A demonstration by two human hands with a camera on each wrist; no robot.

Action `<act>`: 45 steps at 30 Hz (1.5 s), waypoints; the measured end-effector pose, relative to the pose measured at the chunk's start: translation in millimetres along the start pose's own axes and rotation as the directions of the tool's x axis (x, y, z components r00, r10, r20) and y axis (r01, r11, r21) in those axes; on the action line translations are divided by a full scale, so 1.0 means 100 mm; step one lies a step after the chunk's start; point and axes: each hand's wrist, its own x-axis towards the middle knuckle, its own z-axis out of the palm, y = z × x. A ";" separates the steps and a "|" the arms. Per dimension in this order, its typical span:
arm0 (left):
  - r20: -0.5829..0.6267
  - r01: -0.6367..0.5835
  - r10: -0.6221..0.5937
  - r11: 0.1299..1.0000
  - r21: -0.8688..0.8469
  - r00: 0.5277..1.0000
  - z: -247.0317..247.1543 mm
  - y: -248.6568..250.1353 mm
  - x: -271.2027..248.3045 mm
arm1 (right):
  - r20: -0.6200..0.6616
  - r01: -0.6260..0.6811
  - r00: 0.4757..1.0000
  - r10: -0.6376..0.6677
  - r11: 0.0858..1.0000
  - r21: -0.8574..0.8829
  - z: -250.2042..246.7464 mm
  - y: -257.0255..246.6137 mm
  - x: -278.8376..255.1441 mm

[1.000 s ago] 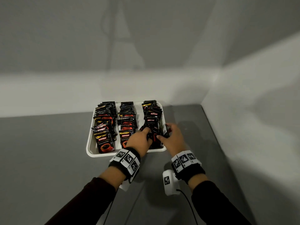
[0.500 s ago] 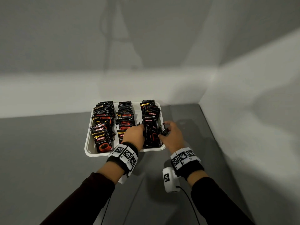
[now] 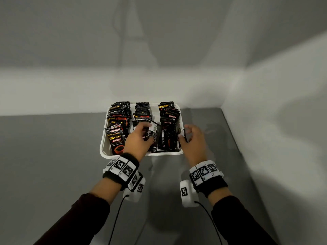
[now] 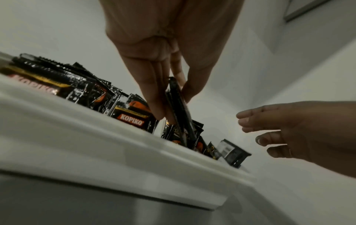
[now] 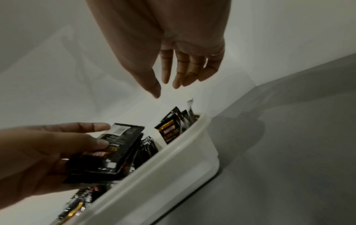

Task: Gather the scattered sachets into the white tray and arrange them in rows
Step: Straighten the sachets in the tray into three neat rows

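Table (image 3: pixel 53 174): grey, set in a corner of pale walls; its near edge is cut off by the frame, and part of it is covered by the forearms.

Tray (image 3: pixel 104 149): white, shallow, placed on the table near the corner. Its front rim is partly hidden behind the left hand (image 3: pixel 138 140). Three rows of black sachets (image 3: pixel 116 121) are held in it, running front to back; the left and middle rows are overlapped neatly, while the front of the right row is crowded and hard to make out. Labels at the far end cannot be read.

Left hand: a small bundle of sachets (image 5: pixel 113 152) is pinched between thumb and fingers above the front of the tray, between the middle and right rows; the number in the bundle cannot be told.

Right hand (image 3: pixel 192 140): blurred in the head view, held over the tray's right rim; fingers are seen loosely spread and nothing is grasped, per the right wrist view.
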 end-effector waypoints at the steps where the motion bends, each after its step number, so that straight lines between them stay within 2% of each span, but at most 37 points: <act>1: -0.002 0.033 -0.033 0.993 -0.117 0.999 -0.01 0.00 -0.01 | -0.009 0.033 0.999 -0.032 0.998 0.050 -0.02 -0.05 -0.04; 3: 0.029 0.114 -0.111 0.932 -0.345 0.993 -0.02 0.00 -0.05 | 0.024 0.053 0.998 -0.058 0.984 0.170 -0.03 -0.15 -0.12; 6: 0.142 0.228 -0.179 0.808 -0.543 0.973 -0.08 -0.01 -0.15 | 0.183 -0.050 0.983 -0.019 0.931 0.363 0.01 -0.30 -0.21; 8: 0.209 0.252 -0.160 0.793 -0.555 0.965 -0.14 -0.04 -0.21 | 0.262 -0.092 0.965 -0.023 0.903 0.419 0.07 -0.37 -0.25; 11: 0.286 0.244 -0.101 0.815 -0.526 0.953 -0.26 -0.11 -0.32 | 0.285 -0.009 0.951 -0.117 0.914 0.404 0.15 -0.45 -0.30; 14: 0.359 0.236 -0.045 0.829 -0.507 0.932 -0.42 -0.15 -0.40 | 0.396 0.027 0.901 -0.178 0.933 0.359 0.24 -0.51 -0.32; 21: 0.520 0.236 0.079 0.827 -0.511 0.851 -0.80 -0.28 -0.51 | 0.486 -0.107 0.870 -0.081 0.931 0.348 0.43 -0.71 -0.31; 26: 0.554 0.331 0.040 0.765 -0.552 0.831 -1.04 -0.36 -0.53 | 0.564 -0.227 0.825 -0.028 0.898 0.377 0.49 -0.82 -0.35; 27: 0.561 0.358 0.037 0.734 -0.577 0.827 -1.07 -0.37 -0.54 | 0.552 -0.186 0.832 -0.057 0.909 0.374 0.51 -0.84 -0.37; 30: 0.545 0.453 -0.018 0.579 -0.678 0.839 -1.12 -0.37 -0.50 | 0.491 0.064 0.842 -0.223 0.946 0.319 0.54 -0.91 -0.47; 32: 0.531 0.493 -0.068 0.482 -0.724 0.845 -1.15 -0.37 -0.46 | 0.505 0.158 0.798 -0.330 0.922 0.354 0.53 -0.94 -0.53; 34: 0.526 0.512 -0.107 0.452 -0.730 0.844 -1.16 -0.38 -0.42 | 0.579 0.195 0.715 -0.392 0.907 0.372 0.52 -0.94 -0.57; 35: 0.521 0.514 -0.124 0.460 -0.724 0.844 -1.16 -0.38 -0.40 | 0.609 0.202 0.695 -0.382 0.917 0.345 0.53 -0.93 -0.58; 36: 0.517 0.515 -0.140 0.477 -0.713 0.845 -1.16 -0.37 -0.39 | 0.615 0.196 0.709 -0.345 0.934 0.298 0.55 -0.92 -0.60; 39: 0.512 0.507 -0.164 0.559 -0.656 0.843 -1.12 -0.33 -0.36 | 0.527 0.116 0.824 -0.209 0.972 0.204 0.62 -0.91 -0.60; 40: 0.507 0.502 -0.169 0.575 -0.646 0.845 -1.12 -0.32 -0.36 | 0.520 0.052 0.839 -0.159 0.975 0.214 0.64 -0.92 -0.60; 41: 0.498 0.493 -0.172 0.591 -0.638 0.850 -1.12 -0.32 -0.35 | 0.534 -0.029 0.838 -0.111 0.969 0.247 0.66 -0.92 -0.60; 43: 0.493 0.482 -0.169 0.618 -0.622 0.853 -1.15 -0.33 -0.34 | 0.597 -0.225 0.802 -0.034 0.908 0.354 0.68 -0.91 -0.62; 45: 0.493 0.481 -0.176 0.633 -0.606 0.852 -1.16 -0.36 -0.34 | 0.614 -0.282 0.789 -0.023 0.874 0.395 0.67 -0.90 -0.63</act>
